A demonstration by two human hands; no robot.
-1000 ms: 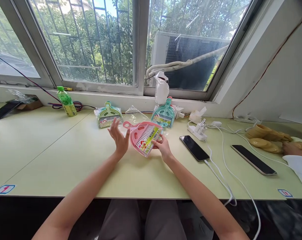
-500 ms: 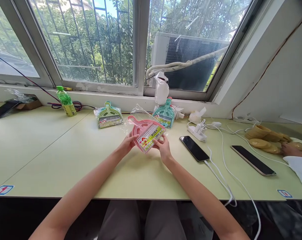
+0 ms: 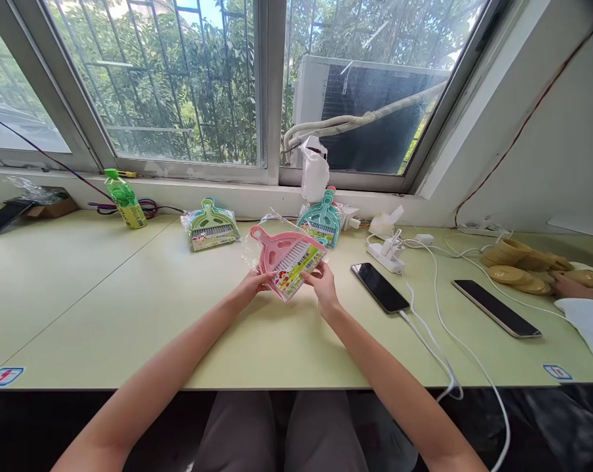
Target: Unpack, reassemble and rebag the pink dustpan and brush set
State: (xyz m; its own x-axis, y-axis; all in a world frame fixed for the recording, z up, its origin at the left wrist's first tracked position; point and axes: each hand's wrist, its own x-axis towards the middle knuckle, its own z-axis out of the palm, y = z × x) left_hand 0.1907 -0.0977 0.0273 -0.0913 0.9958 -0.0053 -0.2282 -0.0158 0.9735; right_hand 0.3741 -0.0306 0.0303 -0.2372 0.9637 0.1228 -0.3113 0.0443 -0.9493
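The print on the pink dustpan set's (image 3: pixel 287 257) label is too small to read, and its clear plastic wrap (image 3: pixel 264 226) shows mainly as a glinting flap at the upper left. The fingertips of both hands are partly hidden behind the pack's lower edge. A co-worker's hand (image 3: pixel 569 286) at the far right edge is cut off at the sleeve.

The pink dustpan set is a small pink pan with a looped handle pointing to 10 o'clock, a white-bristled brush tucked inside, and a yellow and green label across its lower half. It is held tilted just above the pale green table (image 3: pixel 104 295), at the centre of the view, in front of the window.

The left hand (image 3: pixel 253 284) pinches the pack's lower left edge, fingers curled closed on it. The right hand (image 3: pixel 322 286) grips the lower right corner at about 4 o'clock, thumb on top. Both forearms reach forward from the bottom of the view, converging on the pack.

Beyond it, at 11 o'clock, lies a green dustpan set (image 3: pixel 211 226); at 1 o'clock a teal one (image 3: pixel 320 223). A black phone (image 3: pixel 379 288) lies at 3 o'clock.
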